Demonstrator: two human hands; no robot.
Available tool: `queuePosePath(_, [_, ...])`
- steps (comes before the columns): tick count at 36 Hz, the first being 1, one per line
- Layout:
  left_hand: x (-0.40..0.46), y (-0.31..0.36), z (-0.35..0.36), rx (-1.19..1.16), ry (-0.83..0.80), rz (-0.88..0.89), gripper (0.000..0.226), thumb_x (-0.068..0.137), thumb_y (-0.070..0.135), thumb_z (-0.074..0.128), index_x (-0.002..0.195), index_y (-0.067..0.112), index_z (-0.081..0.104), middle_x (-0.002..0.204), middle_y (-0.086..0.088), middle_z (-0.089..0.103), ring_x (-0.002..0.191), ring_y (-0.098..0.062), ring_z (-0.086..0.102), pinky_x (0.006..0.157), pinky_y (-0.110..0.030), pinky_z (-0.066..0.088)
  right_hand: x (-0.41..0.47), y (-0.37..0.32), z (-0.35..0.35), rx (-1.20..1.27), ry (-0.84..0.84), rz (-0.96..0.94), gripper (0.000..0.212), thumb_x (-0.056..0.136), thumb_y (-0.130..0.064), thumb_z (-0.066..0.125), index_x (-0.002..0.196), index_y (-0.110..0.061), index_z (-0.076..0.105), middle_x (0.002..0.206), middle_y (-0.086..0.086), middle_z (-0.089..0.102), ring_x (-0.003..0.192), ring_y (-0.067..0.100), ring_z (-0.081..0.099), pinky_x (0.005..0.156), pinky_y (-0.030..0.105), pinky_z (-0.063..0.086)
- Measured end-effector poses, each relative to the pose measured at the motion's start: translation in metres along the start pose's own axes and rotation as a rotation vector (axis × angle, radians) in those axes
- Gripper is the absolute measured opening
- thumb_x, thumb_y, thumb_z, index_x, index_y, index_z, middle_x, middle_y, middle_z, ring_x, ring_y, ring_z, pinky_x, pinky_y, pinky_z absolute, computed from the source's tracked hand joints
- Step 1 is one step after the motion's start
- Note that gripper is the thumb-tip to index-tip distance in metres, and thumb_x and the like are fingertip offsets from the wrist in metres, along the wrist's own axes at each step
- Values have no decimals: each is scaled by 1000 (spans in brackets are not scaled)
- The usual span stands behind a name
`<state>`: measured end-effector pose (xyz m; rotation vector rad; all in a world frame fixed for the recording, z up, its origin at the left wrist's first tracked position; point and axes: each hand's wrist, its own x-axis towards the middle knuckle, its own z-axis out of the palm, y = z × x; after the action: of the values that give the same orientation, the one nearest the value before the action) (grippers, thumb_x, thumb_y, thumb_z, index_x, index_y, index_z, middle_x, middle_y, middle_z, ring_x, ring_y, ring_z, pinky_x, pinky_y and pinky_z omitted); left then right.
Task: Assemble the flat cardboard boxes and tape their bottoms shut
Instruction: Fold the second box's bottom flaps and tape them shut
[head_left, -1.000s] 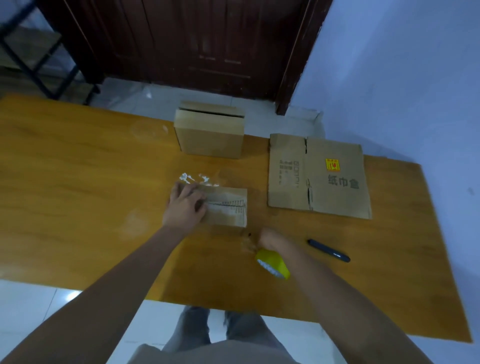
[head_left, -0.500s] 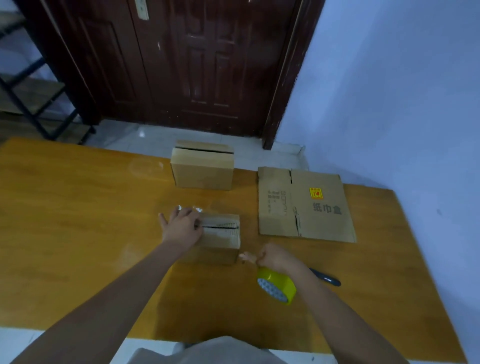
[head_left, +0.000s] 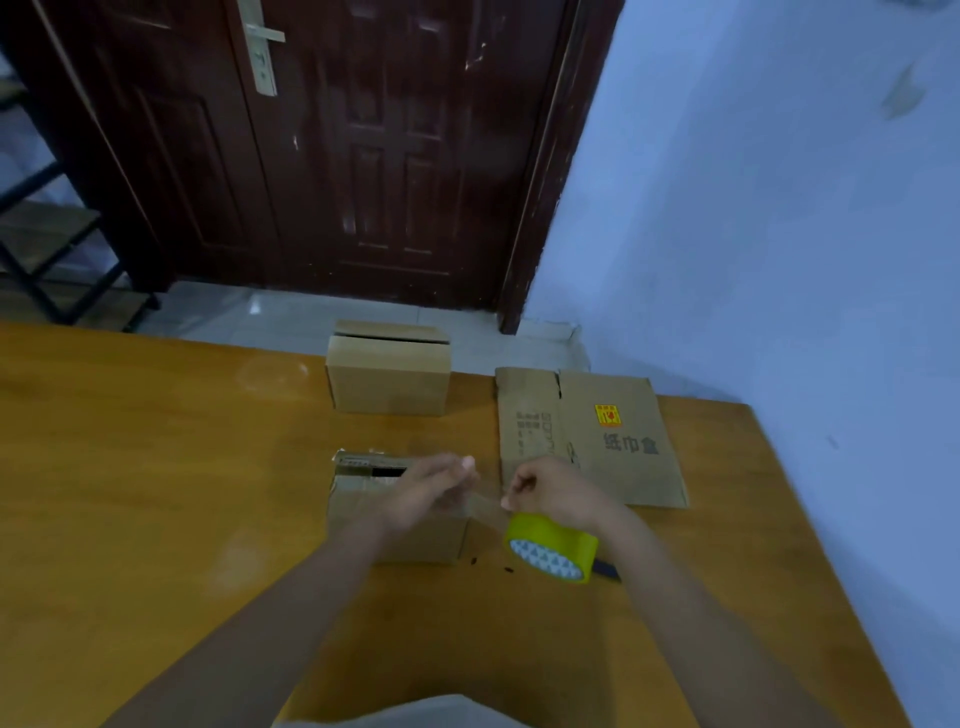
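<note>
At counter centre, just in front of you, stands the small brown cardboard box (head_left: 400, 519), upright, its top flaps folded in with a dark slit between them. Your left hand (head_left: 426, 488) lies over its right upper edge, fingers extended toward the right; a thin clear strip of tape (head_left: 485, 501) spans from those fingers to your right hand (head_left: 550, 493). Right hand is curled, pinching the strip's end; whether it also grips the roll I cannot tell. Yellow-cored roll of clear tape (head_left: 550, 553) sits directly under that hand, just beside the box's right face. Dark pen (head_left: 608, 570) pokes out from behind the roll. Flat unfolded cardboard box with a yellow-red label (head_left: 613, 441) lies just beyond your right hand. Second assembled brown cardboard box (head_left: 388, 371) stands at the far edge of the orange-brown wooden counter (head_left: 156, 467).
</note>
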<state>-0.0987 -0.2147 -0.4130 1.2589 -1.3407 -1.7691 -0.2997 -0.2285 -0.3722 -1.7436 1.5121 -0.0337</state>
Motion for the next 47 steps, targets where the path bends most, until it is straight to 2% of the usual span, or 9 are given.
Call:
queuePosePath(9, [-3,10,-7,-26,56,13,11,91,5,57,82,3,51,78,-10,66,68,-14,68,62,-26,56,6,-14,1,5,53,-27,15,85,-31,68,72,-29,60,74,-9,58,76,15,56,67,30,45])
queuePosePath(14, [-6,28,-16,0,134,57,16,96,7,50,81,5,46,61,-1,66,59,-12,66,62,-25,55,4,-28,-4,73,140,-38,46,85,-42,66,125,-21,53,84,-12,48,77,3,48,57,15,32])
queuePosePath(21, [-4,58,-28,-250,171,56,25,99,12,44,74,7,47,60,-3,57,56,-14,60,69,-36,57,0,-46,-3,447,87,-125,64,75,-56,62,130,-25,49,106,6,66,96,19,63,83,33,50])
queuePosePath(24, [-2,60,-35,-433,191,17,24,98,13,44,75,9,48,70,-10,52,56,-20,65,56,-38,57,-1,-47,0,601,52,-187,55,77,-52,66,126,-32,51,103,17,66,90,27,64,78,34,49])
queuePosePath(27, [-1,55,-43,-563,259,-30,30,99,16,43,70,11,45,60,-4,46,49,-18,62,47,-36,54,-5,-46,-1,701,43,-239,58,81,-39,68,133,-24,48,87,6,69,79,16,65,72,25,50])
queuePosePath(31, [-1,48,-49,-697,253,-88,28,101,17,40,74,9,46,53,0,50,48,-19,61,53,-47,56,-13,-43,1,677,34,-275,56,77,-45,65,128,-31,49,104,-1,68,96,11,66,80,24,51])
queuePosePath(36, [-1,46,-45,-844,232,-147,30,101,18,37,74,9,44,52,-2,52,50,-20,62,52,-53,55,-19,-41,3,635,86,-307,55,60,-51,72,109,-35,53,105,-8,60,88,-1,63,74,22,54])
queuePosePath(41, [-3,47,-41,-1041,231,-176,34,102,19,35,72,7,45,56,-8,54,62,-29,70,52,-58,54,-19,-34,2,702,240,-347,88,55,-56,81,129,-24,45,123,-7,56,109,0,57,83,18,50])
queuePosePath(47, [5,53,-33,-1066,235,-148,32,102,18,35,74,7,44,62,-8,54,68,-30,71,53,-46,58,-9,-46,9,849,473,-342,39,81,-21,70,116,-20,53,104,-7,63,102,8,61,85,25,50])
